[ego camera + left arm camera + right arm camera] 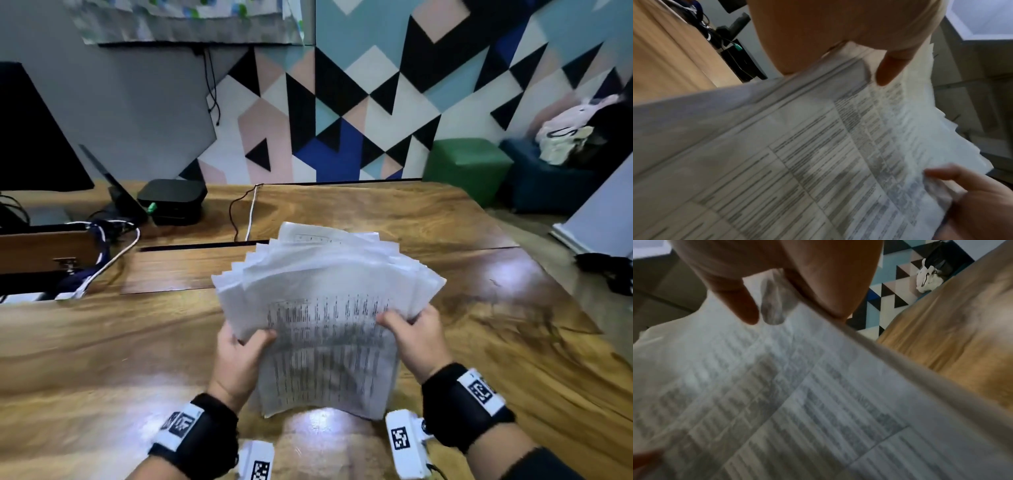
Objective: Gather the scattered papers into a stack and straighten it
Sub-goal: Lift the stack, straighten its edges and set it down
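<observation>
Wooden table [137, 342], patterned wall behind. Stack of papers [329, 325] held above tabletop, long axis running away from body, far ends fanned out unevenly. Left hand [239, 356] gripping left edge, thumb on top sheet. Right hand [416, 337] gripping right edge, thumb on top, fingers underneath.

Glare on table [479, 274], wrist views blurred

Your right hand [789, 270] is gripping the papers [789, 402] at twelve o'clock, thumb [740, 305] lying on the printed top sheet. The wooden table [953, 344] is showing at three o'clock, the patterned wall [894, 282] at one.
</observation>
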